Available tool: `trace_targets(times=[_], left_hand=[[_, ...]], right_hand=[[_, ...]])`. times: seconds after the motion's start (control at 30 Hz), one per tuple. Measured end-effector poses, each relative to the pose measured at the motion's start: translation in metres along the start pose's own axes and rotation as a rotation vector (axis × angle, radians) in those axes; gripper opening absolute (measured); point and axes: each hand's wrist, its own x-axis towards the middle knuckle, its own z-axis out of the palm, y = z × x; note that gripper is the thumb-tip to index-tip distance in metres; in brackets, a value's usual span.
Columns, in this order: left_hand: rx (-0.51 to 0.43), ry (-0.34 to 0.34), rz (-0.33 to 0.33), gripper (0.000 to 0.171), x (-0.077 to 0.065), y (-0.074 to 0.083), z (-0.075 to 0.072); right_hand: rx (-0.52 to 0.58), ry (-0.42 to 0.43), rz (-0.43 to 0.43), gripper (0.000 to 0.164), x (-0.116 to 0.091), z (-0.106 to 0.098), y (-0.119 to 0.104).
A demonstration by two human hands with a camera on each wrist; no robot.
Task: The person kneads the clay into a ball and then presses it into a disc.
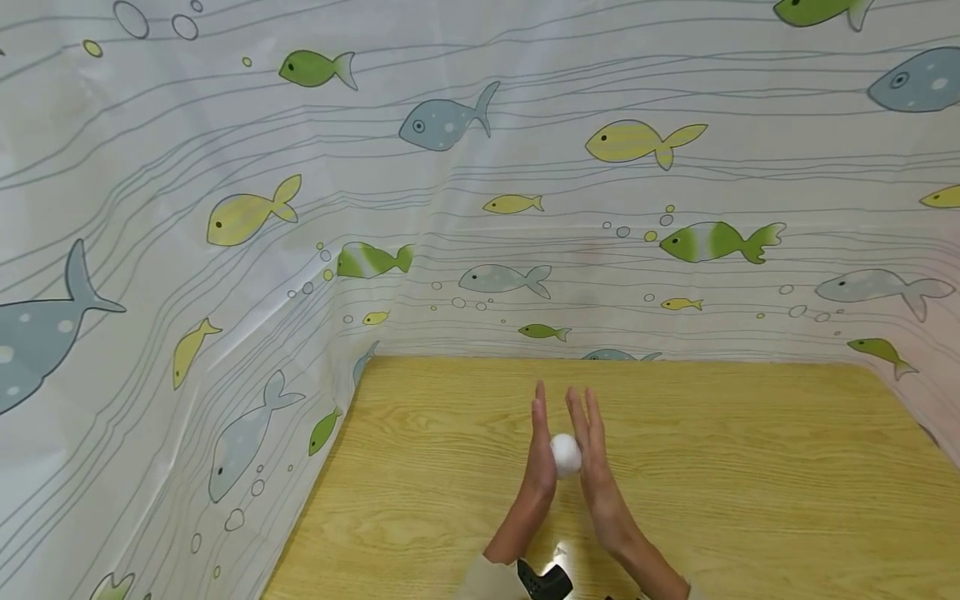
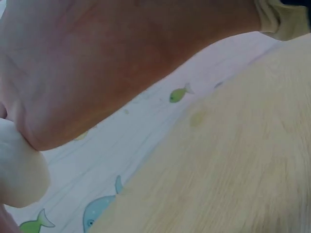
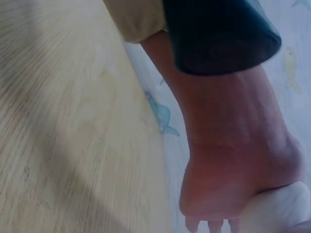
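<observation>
Fingers (image 1: 540, 417) straight, white ball (image 1: 566, 455) between hands (image 1: 594, 467), wooden table (image 1: 765, 475), fish-print sheet (image 1: 450, 187) behind

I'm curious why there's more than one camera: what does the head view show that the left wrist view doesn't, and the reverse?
Only the head view: the left hand and right hand with fingers upright, plus striped green fish.

Only the left wrist view: a palm's creased heel, seen close up.

Both: the white ball, wooden table, fish-print sheet and a beige sleeve.

White ball (image 2: 22, 167) between the hands (image 2: 82, 73)
</observation>
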Motion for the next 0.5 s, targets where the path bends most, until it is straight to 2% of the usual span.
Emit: trace_targets(times=[0.13,0.37,0.5], left_hand=[[0.004,-0.027,-0.002,0.066,-0.002,-0.004,0.002],[0.035,-0.073,0.0,0.063,-0.006,-0.006,0.008],[0.054,-0.088,0.017,0.063,-0.011,-0.007,0.012]], right_hand=[[-0.023,0.014,-0.017,0.057,0.004,-0.003,0.0],[-0.13,0.123,-0.007,0.058,0.016,-0.006,0.002],[-0.152,0.149,-0.018,0.06,0.019,-0.008,0.01]])
